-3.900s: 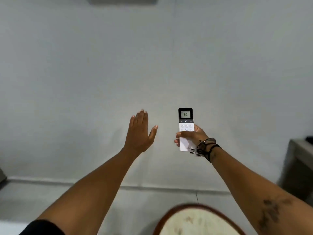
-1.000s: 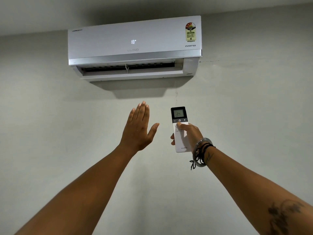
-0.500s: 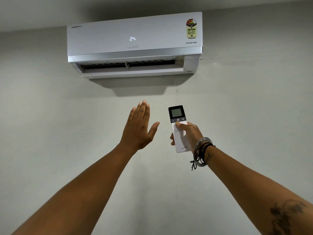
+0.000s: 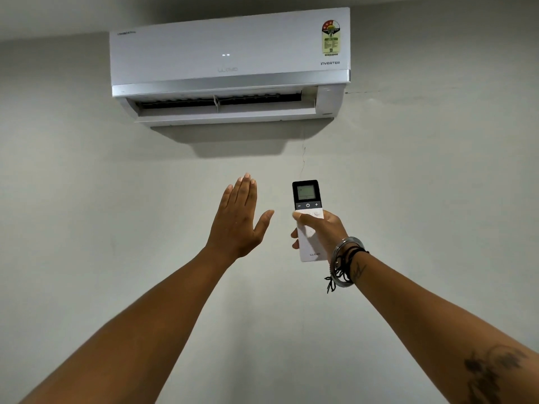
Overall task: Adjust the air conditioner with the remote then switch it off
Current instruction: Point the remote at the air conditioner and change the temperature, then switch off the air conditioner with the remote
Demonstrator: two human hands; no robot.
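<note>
A white wall-mounted air conditioner (image 4: 230, 53) hangs high on the wall, its louvre open and its front display showing only two small dashes. My right hand (image 4: 323, 231) is raised below it, wrapped around a white remote (image 4: 306, 196) with a black screen end; the thumb lies across the white buttons just under the power key. The remote's screen shows no number. My left hand (image 4: 237, 220) is held up flat beside the remote, fingers together and thumb apart, holding nothing.
A plain grey wall (image 4: 437, 185) fills the view, with a thin crack running down from the unit's right end. The ceiling edge (image 4: 58, 16) shows along the top. Bracelets circle my right wrist.
The unit's display went from 18 to 24 and now shows two dashes. The remote's screen number has gone. My thumb slid slightly down off the power key; my left hand stays raised.
</note>
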